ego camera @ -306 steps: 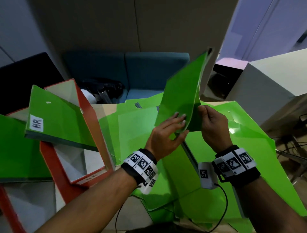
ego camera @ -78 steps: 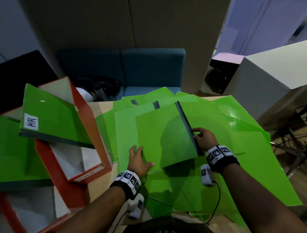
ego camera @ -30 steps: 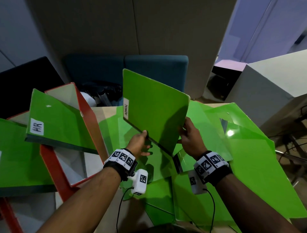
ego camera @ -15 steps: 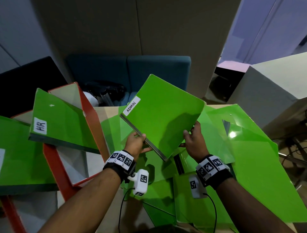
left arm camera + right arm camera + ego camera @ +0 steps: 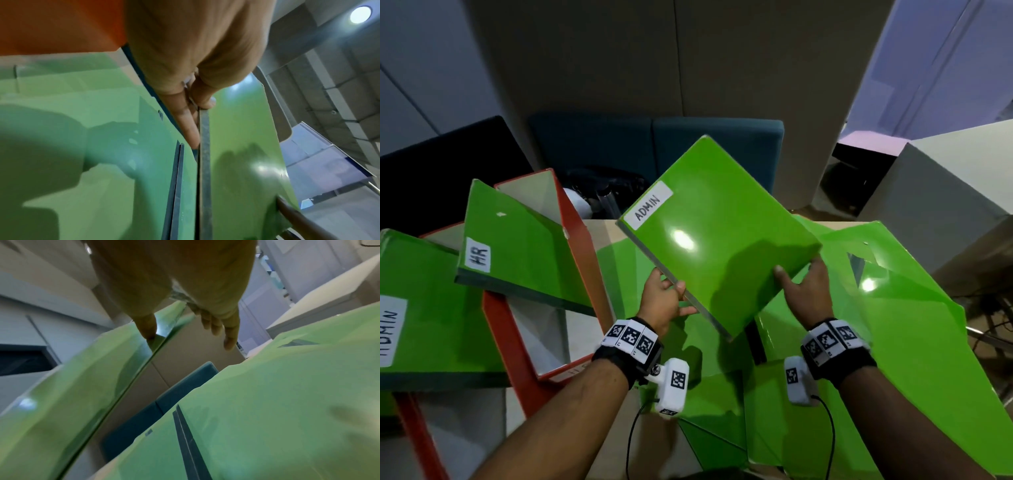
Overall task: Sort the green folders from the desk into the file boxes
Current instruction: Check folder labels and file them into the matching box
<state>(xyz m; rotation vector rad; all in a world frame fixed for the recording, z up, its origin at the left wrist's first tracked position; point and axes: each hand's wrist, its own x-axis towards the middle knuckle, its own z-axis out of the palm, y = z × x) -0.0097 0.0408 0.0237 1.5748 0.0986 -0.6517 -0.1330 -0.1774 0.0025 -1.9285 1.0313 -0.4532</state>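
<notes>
Head view shows a green folder point(image 5: 717, 240) labelled ADMIN held tilted above the loose folders on the desk point(image 5: 893, 325). Left hand point(image 5: 662, 303) pinches its grey spine edge between thumb and fingers; right hand point(image 5: 803, 294) grips its lower right edge, thumb on top. Leftward, red file boxes point(image 5: 582, 240) hold HR point(image 5: 517, 246) and ADMIN folders point(image 5: 424, 308).

Beige partition panels point(image 5: 681, 58) being seen behind desk; teal seat cushions point(image 5: 654, 147) being set against them; round ceiling light point(image 5: 360, 14) being lit; white counter point(image 5: 945, 178) being seen at right.
</notes>
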